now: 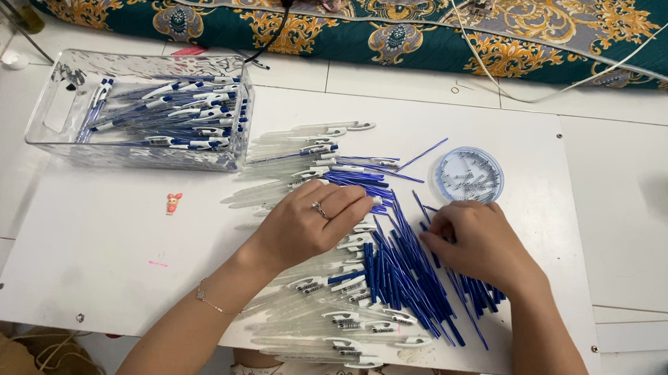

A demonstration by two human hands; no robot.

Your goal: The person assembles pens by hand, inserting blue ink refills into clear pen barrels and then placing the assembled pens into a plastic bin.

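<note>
White board (110, 258) — left hand (308, 221) flat on pen barrels (326, 304) | right hand (479, 241) curled on refills (406, 279)

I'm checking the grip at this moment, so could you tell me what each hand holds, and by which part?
Neither grip can be told. The left hand rests palm-down on the clear pen barrels; the right hand has its fingertips in the blue refills.

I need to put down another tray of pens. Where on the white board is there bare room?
The board's near-left part is bare, bordered by the clear bin behind and the left hand to its right; only a tiny pink figure sits there. The middle is crowded with clear barrels and blue refills under the right hand.
</note>
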